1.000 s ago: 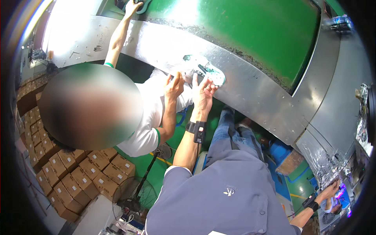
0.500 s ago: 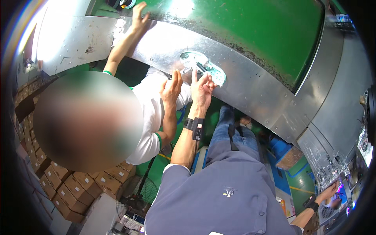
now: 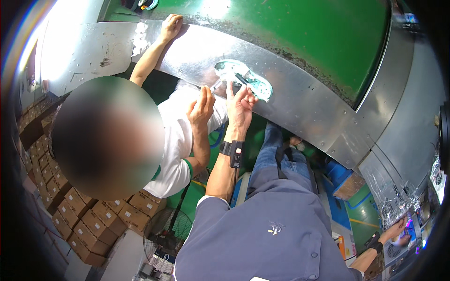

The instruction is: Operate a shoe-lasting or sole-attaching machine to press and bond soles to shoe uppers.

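My left hand point(image 3: 240, 108), with a black band at the wrist, is at the near edge of a metal ledge. Its index finger points away from me, and the other fingers are loosely bent. Just beyond it lies a shallow, pale teal piece shaped like a shoe sole point(image 3: 260, 85), with white patches inside. Across this piece rests a dark stick point(image 3: 240, 77), its near end close to my thumb. Far off at the lower right, my right hand point(image 3: 394, 230), also banded, is beside crinkled clear film point(image 3: 391, 206); its fingers are too small to read.
A co-worker in a white shirt point(image 3: 173, 136) stands at my left, one hand point(image 3: 201, 111) beside mine and the other point(image 3: 172, 27) on the ledge point(image 3: 300, 112). Beyond the ledge runs a green belt point(image 3: 300, 33). Cardboard boxes point(image 3: 96, 229) and a fan point(image 3: 164, 239) stand behind.
The co-worker's far hand has gone from raised, spread fingers to curled fingers on the ledge. Their head has shifted slightly right. My left hand is almost in the same place.
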The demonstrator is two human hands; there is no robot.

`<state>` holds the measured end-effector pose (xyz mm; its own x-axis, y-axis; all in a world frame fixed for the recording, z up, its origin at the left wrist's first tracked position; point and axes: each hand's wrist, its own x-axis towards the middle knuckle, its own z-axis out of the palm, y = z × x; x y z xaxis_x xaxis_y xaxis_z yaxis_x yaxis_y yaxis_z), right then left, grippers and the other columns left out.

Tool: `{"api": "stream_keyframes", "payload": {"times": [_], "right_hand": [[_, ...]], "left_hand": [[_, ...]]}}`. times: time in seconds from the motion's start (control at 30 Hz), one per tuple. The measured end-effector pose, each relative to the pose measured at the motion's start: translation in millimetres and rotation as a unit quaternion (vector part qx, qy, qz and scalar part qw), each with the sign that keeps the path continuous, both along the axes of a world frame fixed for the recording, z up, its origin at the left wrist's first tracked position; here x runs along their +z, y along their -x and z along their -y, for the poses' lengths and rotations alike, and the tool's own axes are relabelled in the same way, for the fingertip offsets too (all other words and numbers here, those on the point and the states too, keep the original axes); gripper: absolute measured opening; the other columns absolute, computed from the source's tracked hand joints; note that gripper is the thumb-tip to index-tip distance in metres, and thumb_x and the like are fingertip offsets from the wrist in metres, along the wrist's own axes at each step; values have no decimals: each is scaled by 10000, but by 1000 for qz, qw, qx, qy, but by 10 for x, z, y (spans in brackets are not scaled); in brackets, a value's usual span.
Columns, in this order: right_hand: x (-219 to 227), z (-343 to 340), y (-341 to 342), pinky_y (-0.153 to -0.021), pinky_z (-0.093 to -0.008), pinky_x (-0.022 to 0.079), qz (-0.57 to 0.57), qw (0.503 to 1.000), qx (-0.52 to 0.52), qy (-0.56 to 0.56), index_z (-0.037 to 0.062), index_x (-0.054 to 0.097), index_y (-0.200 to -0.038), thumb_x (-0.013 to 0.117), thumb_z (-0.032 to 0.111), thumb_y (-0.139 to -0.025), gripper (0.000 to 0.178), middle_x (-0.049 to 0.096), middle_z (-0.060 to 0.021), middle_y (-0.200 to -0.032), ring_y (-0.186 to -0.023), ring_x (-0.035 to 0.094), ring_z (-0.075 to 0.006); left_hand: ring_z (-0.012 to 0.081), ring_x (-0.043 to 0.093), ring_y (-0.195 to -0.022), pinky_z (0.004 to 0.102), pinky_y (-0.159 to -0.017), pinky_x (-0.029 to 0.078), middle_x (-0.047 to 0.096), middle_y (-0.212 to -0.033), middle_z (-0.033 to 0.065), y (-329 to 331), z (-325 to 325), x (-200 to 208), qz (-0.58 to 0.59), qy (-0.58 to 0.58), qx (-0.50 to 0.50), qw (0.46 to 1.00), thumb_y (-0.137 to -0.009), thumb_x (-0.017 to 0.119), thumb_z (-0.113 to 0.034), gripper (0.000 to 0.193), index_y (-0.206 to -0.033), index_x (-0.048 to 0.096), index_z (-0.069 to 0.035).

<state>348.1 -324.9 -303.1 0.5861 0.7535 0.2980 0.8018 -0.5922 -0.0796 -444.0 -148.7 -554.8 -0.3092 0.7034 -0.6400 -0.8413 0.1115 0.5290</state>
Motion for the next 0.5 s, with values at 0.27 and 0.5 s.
{"api": "stream_keyframes", "payload": {"times": [0.27, 0.5], "right_hand": [[2, 90, -211, -1046, -362, 367, -25, 999, -13, 24, -26, 582, -1263, 493, 191, -969, 376, 591, -178, -1300, -1201, 538, -299], [-16, 71, -221, -1038, -361, 377, 0, 999, 1, 35, -16, 606, -1240, 491, 194, -968, 362, 603, -161, -1287, -1183, 550, -291]], "left_hand": [[133, 523, -685, 341, -691, 496, 574, -920, 80, 42, 14, -9, -11, 7, -3, 1000, -906, 616, -60, 910, -1539, -12, -238], [140, 517, -692, 352, -704, 488, 572, -926, 91, 79, 2, -54, -1, 0, -3, 1000, -903, 617, -52, 925, -1538, -33, -231]]}}
